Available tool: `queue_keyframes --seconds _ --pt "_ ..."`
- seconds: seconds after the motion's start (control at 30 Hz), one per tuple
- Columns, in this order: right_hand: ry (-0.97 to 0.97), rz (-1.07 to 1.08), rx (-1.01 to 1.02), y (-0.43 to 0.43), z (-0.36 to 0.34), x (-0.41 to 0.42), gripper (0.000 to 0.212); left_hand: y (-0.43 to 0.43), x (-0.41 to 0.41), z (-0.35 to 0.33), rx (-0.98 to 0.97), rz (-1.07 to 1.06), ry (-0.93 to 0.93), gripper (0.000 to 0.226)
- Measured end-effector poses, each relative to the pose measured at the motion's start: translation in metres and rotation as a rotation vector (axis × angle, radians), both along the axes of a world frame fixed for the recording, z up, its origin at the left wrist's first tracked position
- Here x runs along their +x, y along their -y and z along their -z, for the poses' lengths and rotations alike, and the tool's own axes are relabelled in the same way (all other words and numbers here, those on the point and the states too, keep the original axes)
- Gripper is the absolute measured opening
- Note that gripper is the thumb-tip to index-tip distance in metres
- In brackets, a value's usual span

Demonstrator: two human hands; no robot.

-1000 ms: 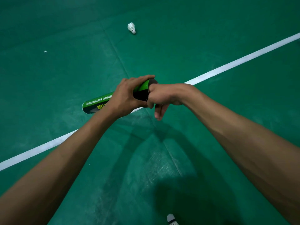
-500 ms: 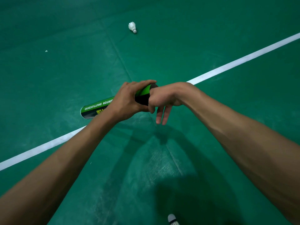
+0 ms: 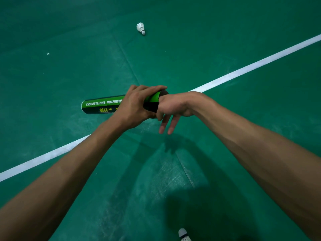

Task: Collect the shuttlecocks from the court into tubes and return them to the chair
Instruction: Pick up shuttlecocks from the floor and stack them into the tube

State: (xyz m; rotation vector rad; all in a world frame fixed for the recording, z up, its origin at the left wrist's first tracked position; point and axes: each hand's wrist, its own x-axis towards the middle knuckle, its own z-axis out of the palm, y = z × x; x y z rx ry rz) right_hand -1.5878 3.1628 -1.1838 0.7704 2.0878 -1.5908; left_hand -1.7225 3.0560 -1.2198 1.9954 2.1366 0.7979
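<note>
The left hand (image 3: 137,106) grips the tube (image 3: 102,106) near its mouth. The right hand (image 3: 173,106) meets that mouth, 2 fingers dangling; whether it holds anything I cannot tell. The far shuttlecock (image 3: 141,28) and the near shuttlecock (image 3: 183,235) lie uncollected, so plenty seems left.
</note>
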Motion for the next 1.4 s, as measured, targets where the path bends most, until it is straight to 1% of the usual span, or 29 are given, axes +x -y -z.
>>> queue_keyframes --seconds 0.1,0.23,0.37,0.43,0.5,0.6,0.73,0.87,0.97,1.13,1.2,1.3,1.4 --pt "-0.030 0.002 0.004 -0.001 -0.006 0.001 0.039 -0.001 0.000 -0.003 -0.003 -0.013 0.017 0.087" --pt "-0.036 -0.014 -0.032 -0.003 -0.009 0.004 0.038 0.000 0.000 -0.005 -0.023 -0.014 -0.022 0.088" --pt "-0.156 0.063 -0.101 -0.010 -0.019 0.007 0.042 -0.007 -0.002 -0.015 -0.003 -0.045 -0.012 0.088" --pt "-0.218 0.105 -0.068 -0.014 -0.029 0.007 0.037 -0.014 -0.004 -0.022 0.021 -0.062 -0.004 0.088" --pt "-0.236 0.098 -0.020 -0.014 -0.037 0.005 0.033 -0.018 -0.007 -0.027 0.035 -0.086 -0.009 0.089" --pt "-0.190 0.057 -0.006 -0.010 -0.039 0.004 0.042 -0.019 -0.009 -0.026 0.017 -0.093 -0.042 0.089" --pt "-0.136 0.032 -0.130 -0.010 -0.036 0.008 0.039 -0.014 -0.007 -0.022 0.017 -0.097 -0.056 0.088" --pt "-0.147 0.038 -0.260 -0.012 -0.026 0.010 0.051 -0.008 -0.002 -0.020 0.018 -0.095 -0.092 0.087" --pt "-0.178 0.050 -0.282 -0.011 -0.020 0.010 0.056 -0.007 0.000 -0.018 0.013 -0.109 -0.082 0.087" --pt "-0.175 0.062 -0.219 -0.008 -0.012 0.003 0.050 -0.006 -0.003 -0.010 0.001 -0.129 -0.098 0.087" --pt "-0.206 0.081 -0.240 -0.009 -0.012 0.001 0.048 -0.007 -0.007 -0.010 0.010 -0.125 -0.097 0.084" --pt "-0.240 0.060 -0.310 -0.013 -0.016 0.001 0.041 -0.007 -0.010 -0.011 0.027 -0.100 -0.037 0.083" --pt "-0.230 0.022 -0.296 -0.017 -0.020 -0.004 0.030 -0.007 -0.009 -0.011 0.042 -0.103 0.009 0.081"
